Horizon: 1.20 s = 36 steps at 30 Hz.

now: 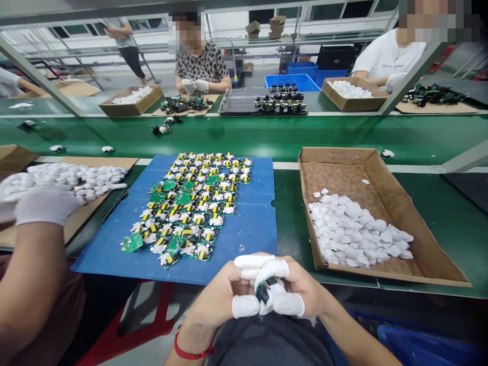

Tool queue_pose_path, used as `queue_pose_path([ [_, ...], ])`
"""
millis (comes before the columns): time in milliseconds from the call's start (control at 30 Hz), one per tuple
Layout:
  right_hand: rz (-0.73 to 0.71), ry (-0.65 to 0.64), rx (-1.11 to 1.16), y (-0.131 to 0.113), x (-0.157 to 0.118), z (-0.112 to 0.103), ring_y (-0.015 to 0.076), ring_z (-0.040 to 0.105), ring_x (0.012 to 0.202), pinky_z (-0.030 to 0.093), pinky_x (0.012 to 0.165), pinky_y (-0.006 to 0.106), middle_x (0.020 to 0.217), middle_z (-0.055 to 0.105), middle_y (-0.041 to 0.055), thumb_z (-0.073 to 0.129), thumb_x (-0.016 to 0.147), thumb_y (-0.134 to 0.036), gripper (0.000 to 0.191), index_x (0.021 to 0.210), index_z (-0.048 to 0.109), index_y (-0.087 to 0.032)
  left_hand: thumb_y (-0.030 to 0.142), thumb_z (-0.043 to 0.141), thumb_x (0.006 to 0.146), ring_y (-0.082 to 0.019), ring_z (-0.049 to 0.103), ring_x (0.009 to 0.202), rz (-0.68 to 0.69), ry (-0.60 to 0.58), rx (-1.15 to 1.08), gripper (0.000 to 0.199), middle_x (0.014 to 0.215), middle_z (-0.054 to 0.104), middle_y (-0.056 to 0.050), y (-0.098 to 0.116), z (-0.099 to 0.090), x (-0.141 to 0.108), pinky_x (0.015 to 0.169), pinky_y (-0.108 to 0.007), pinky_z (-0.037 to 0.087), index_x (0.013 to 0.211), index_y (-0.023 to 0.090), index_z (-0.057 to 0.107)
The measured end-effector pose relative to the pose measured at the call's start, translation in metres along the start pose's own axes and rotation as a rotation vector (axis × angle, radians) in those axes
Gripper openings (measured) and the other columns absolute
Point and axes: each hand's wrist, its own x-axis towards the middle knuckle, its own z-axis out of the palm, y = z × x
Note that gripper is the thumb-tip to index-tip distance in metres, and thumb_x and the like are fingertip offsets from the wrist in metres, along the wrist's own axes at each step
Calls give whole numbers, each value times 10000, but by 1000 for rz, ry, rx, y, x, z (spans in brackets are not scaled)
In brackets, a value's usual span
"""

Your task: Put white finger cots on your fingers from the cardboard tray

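Note:
Close to my body, both hands hold one small circuit board [263, 293] with dark parts and a soft white piece pressed against it. My left hand [224, 290], with white finger cots on its fingertips and a red cord at the wrist, grips the board's left side. From the right, my right hand [301, 290], also in finger cots, pinches the white piece [275, 294]. The fingers hide much of the board. Ahead lies a blue sheet [257, 218] bearing rows of circuit boards [194, 198] with yellow and white parts; several show their green undersides.
To the right stands a cardboard tray [331, 175] with a heap of white pieces [354, 231]. A co-worker's gloved hand [48, 206] is at the left beside another white pile [95, 180]. Beyond runs a green conveyor belt [247, 134] carrying a few parts; people sit across it.

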Motion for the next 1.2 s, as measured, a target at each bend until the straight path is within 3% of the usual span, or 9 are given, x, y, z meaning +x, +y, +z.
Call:
queue_pose_path([
  [200, 19, 98, 56, 4, -4, 12, 220, 581, 984, 418, 894, 339, 1068, 643, 102, 616, 773, -374, 241, 931, 679, -203, 357, 768, 604, -171, 588, 717, -27, -35, 45, 525, 854, 651, -77, 0, -4, -4, 651, -264, 462, 1067, 166, 611],
  [333, 188, 80, 155, 5, -13, 9, 162, 624, 727, 509, 680, 285, 1243, 526, 135, 531, 768, -612, 633, 1248, 499, -201, 437, 738, 618, -144, 586, 618, -14, -20, -94, 392, 702, 646, -63, -3, -3, 0, 609, -245, 473, 843, 120, 686],
  [433, 273, 93, 102, 1, -20, -2, 209, 598, 947, 512, 696, 271, 1351, 416, 126, 661, 681, -570, 866, 1386, 280, -241, 445, 696, 665, -150, 605, 553, -39, 11, -223, 367, 622, 639, -57, -8, -2, 5, 527, -232, 490, 819, 113, 679],
  [533, 219, 32, -176, -3, -21, -12, 229, 509, 1119, 437, 897, 316, 1267, 518, 90, 733, 682, -360, 695, 1301, 440, -245, 422, 630, 740, -135, 578, 448, -79, 114, -243, 312, 547, 608, -27, -16, -1, 10, 429, -212, 467, 808, 118, 655],
  [633, 199, 28, -338, -3, -20, -16, 191, 572, 1009, 419, 913, 305, 1091, 631, 56, 722, 696, -234, 538, 1202, 539, -237, 496, 502, 807, -122, 524, 385, -125, 215, -174, 402, 487, 558, -4, -25, 0, 10, 421, -233, 454, 832, 114, 622],
  [767, 201, 96, -419, 3, -20, -13, 207, 559, 1033, 425, 905, 315, 1140, 606, 82, 712, 699, -234, 486, 1161, 561, -215, 643, 427, 767, -115, 477, 438, -114, 369, 34, 555, 490, 525, 12, -30, 3, 6, 457, -226, 405, 875, 128, 603],
  [900, 136, 108, -389, 7, -19, -10, 218, 527, 1076, 430, 891, 324, 1172, 588, 103, 725, 692, -304, 435, 1094, 591, -206, 664, 442, 737, -109, 434, 519, -26, 448, 320, 571, 580, 530, 5, -25, 11, 1, 492, -218, 376, 850, 136, 629],
  [1033, 62, 87, -294, 8, -15, -7, 214, 543, 1044, 436, 883, 327, 1136, 606, 94, 737, 677, -329, 462, 1100, 591, -214, 625, 427, 773, -134, 477, 630, 19, 454, 442, 531, 670, 564, -28, -16, 15, -2, 568, -222, 402, 765, 138, 639],
  [1200, 140, 90, -353, 5, -19, -2, 224, 542, 1074, 433, 914, 333, 1184, 584, 94, 707, 710, -360, 500, 1167, 557, -222, 645, 448, 744, -87, 351, 452, 0, 233, 317, 548, 525, 455, 19, -6, 17, 1, 409, -206, 275, 754, 135, 648],
])
